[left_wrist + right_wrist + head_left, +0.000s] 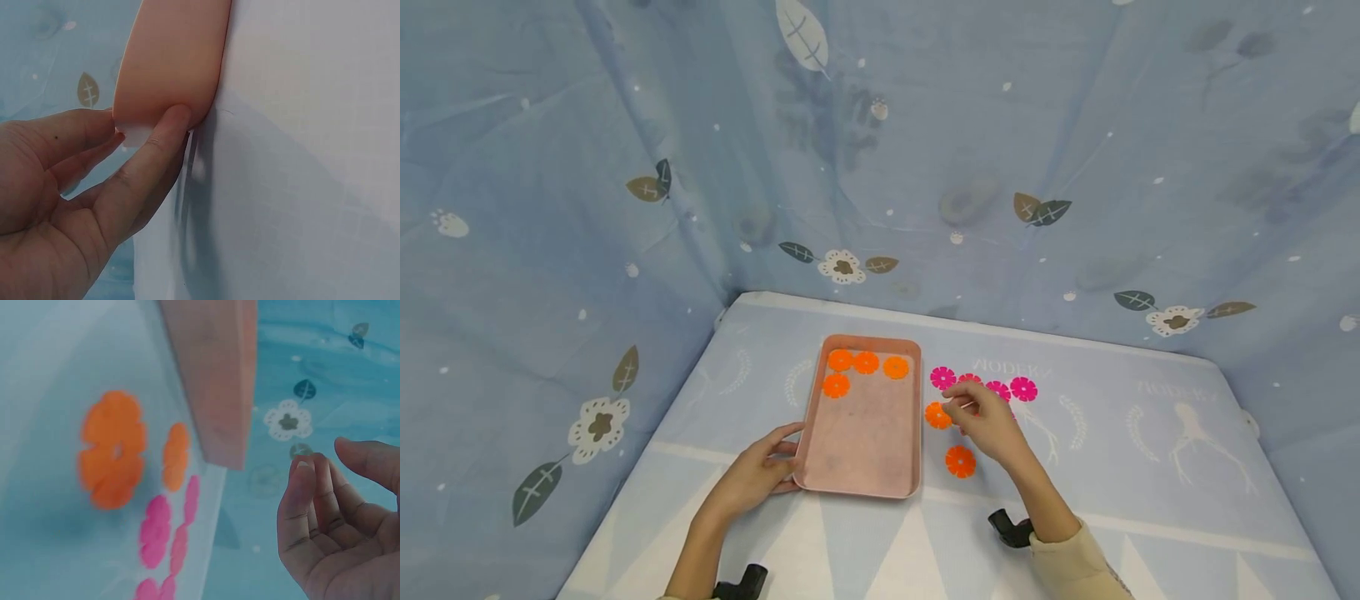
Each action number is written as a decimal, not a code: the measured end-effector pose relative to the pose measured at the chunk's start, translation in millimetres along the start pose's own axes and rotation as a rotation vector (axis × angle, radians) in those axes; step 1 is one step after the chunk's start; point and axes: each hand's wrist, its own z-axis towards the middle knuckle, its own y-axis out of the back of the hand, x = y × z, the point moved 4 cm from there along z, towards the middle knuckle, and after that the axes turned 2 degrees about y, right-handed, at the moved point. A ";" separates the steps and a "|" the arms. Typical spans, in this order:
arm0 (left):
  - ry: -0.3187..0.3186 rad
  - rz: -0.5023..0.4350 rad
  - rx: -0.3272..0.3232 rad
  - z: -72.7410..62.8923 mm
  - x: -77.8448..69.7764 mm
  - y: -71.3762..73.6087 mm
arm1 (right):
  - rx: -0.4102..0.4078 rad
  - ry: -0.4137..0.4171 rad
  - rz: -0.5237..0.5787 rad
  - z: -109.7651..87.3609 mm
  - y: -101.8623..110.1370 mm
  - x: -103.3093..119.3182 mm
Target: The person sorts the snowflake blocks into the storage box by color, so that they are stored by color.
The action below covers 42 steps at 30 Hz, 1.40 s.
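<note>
A pink rectangular tray (857, 442) lies on the table, with several orange flower-shaped discs (867, 362) inside toward its far end. My left hand (752, 479) pinches the tray's near left corner; the left wrist view shows the thumb (169, 128) against its outer wall. Just right of the tray, my right hand (988, 421) hovers over loose discs, its fingers bent and thumb apart from them, nothing between. Two orange discs (960, 461) lie beside the tray. Several pink discs (1024, 388) sit beyond, some partly hidden by the right hand.
Pale blue patterned cloth (1120, 467) covers the table. Blue curtains (880, 167) printed with leaves and flowers rise behind and at the sides. A black wrist mount (1011, 529) shows by the right forearm, another (743, 581) by the left.
</note>
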 end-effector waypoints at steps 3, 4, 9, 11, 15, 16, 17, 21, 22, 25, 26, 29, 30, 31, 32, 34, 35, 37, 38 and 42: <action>-0.002 -0.008 0.006 -0.5 0.9 0.0 | -0.011 -0.020 -0.036 -10.3 5.2 -14.0; -0.001 -0.010 0.007 -0.5 1.2 0.1 | -0.014 -0.024 -0.051 -13.0 6.6 -18.5; 0.001 -0.013 0.004 -0.8 1.1 0.4 | -0.001 -0.057 -0.126 -23.7 10.0 -39.8; 0.000 -0.014 0.005 -0.8 0.9 0.5 | 0.010 -0.075 -0.144 -26.6 9.6 -47.8; 0.003 -0.014 0.004 -1.0 1.1 0.4 | 0.032 -0.096 -0.150 -31.1 7.2 -60.7; 0.004 -0.015 0.006 -1.1 1.1 0.4 | 0.039 -0.096 -0.150 -31.6 6.3 -63.0; 0.005 -0.016 0.007 -1.1 1.4 0.6 | 0.046 -0.096 -0.151 -32.2 5.5 -64.7; 0.006 -0.021 0.011 -0.9 2.6 1.2 | 0.072 -0.100 -0.155 -33.8 2.6 -67.4; 0.008 -0.021 0.011 -0.9 2.8 1.3 | 0.078 -0.103 -0.164 -34.0 1.8 -67.6; 0.012 -0.015 0.006 -0.7 2.7 1.5 | 0.094 -0.099 -0.199 -34.6 -0.3 -67.8; 0.012 -0.014 0.006 -0.7 2.4 1.4 | 0.099 -0.096 -0.211 -34.6 -1.2 -67.8; 0.012 -0.017 0.005 -0.5 1.6 1.2 | 0.112 -0.093 -0.243 -34.4 -4.0 -67.5; 0.013 -0.019 0.005 -0.5 1.4 1.0 | 0.114 -0.097 -0.248 -34.3 -4.8 -67.6; 0.013 -0.022 0.006 -0.4 1.2 0.9 | 0.114 -0.100 -0.252 -34.3 -5.4 -67.4; 0.013 -0.025 0.006 -0.4 1.0 0.8 | 0.114 -0.103 -0.254 -34.3 -6.0 -67.3; 0.014 -0.027 0.007 -0.4 0.6 0.5 | 0.114 -0.113 -0.258 -34.3 -6.7 -67.3; 0.012 -0.027 0.009 -0.7 0.7 0.5 | 0.114 -0.118 -0.259 -34.2 -7.0 -67.4; 0.012 -0.029 0.010 -0.9 0.5 0.5 | 0.116 -0.128 -0.259 -34.0 -7.3 -67.2; 0.012 -0.030 0.012 -1.0 0.5 0.6 | 0.117 -0.134 -0.260 -33.7 -7.4 -67.2; 0.010 -0.032 0.017 -1.0 0.5 0.9 | 0.117 -0.157 -0.259 -32.7 -6.1 -66.8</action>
